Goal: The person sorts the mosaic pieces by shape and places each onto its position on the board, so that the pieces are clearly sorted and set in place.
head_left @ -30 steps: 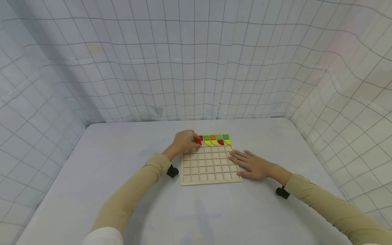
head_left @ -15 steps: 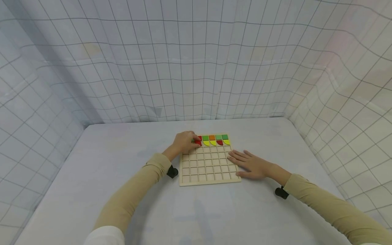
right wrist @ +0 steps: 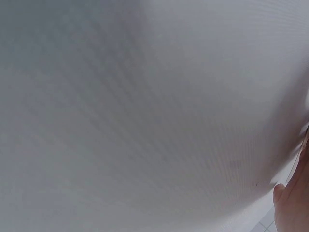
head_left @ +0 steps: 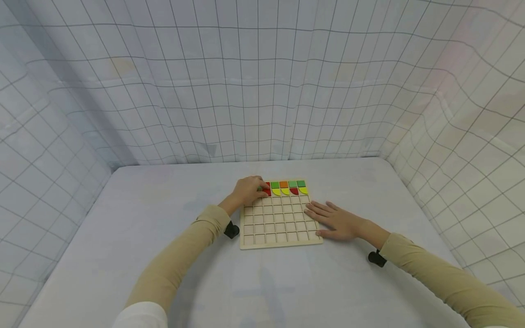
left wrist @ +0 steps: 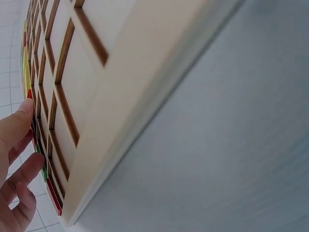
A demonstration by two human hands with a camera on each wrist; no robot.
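My left hand (head_left: 248, 189) is at the upper left of a wooden grid board (head_left: 283, 245). Its thumb and forefinger pinch a red quarter-circle tile (head_left: 267, 192) at the second row. In the left wrist view the thumb (left wrist: 23, 110) touches red at the board's far side, and the other fingers curl beside it. The hand hides the upper-left cells. My right hand (head_left: 336, 222) lies flat with fingers spread, its fingertips on the board's right edge. Only part of that hand shows in the right wrist view.
Square tiles in green, red and orange (head_left: 284, 184) fill the visible top row. Yellow quarter-circle tiles (head_left: 285, 192) and a dark red one (head_left: 294, 191) lie below. A white cloth covers the table (head_left: 164, 205); gridded curtains (head_left: 262, 91) enclose its back and sides.
The red quarter-circle tile under my left thumb looks flatter in its cell than before. The left fingers have shifted only slightly; the right hand stays in place. The head view has turned a little.
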